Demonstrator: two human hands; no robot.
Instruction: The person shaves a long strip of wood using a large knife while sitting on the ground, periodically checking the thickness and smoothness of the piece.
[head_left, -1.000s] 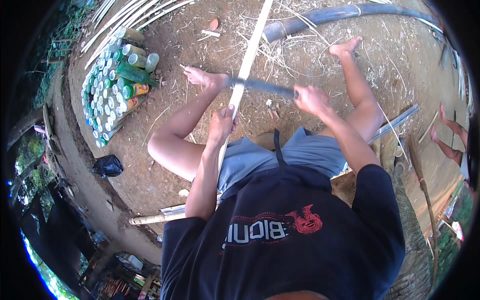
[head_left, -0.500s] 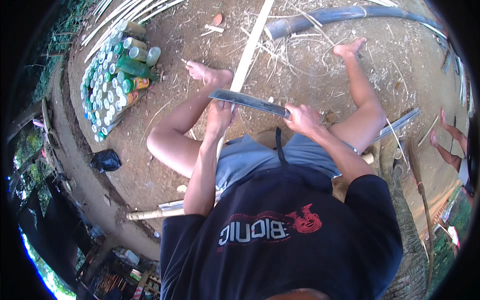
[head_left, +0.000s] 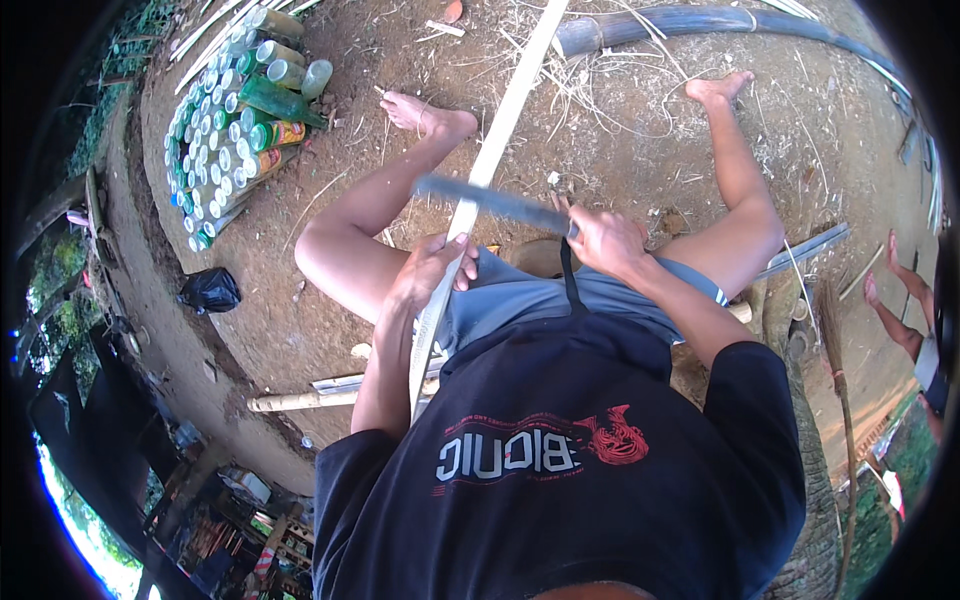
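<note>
A long pale bamboo strip slants from the far ground back past my left thigh to my side. My left hand is closed round it just in front of my shorts. In my right hand is the handle of a machete, gripped with the fingers wrapped round it. Its dark blade, a little smeared by motion, points left and lies across the strip, beyond my left hand. Whether the edge touches the strip I cannot tell.
A thick dark bamboo pole lies ahead among shavings. Many glass and plastic bottles are stacked at far left, near a black plastic bag. A stick broom stands at right. Another person's legs show at the right edge.
My left hand has slid back along the strip toward my body, away from the blade. The strip's near part now shows beside my forearm. The machete stays in my right hand.
</note>
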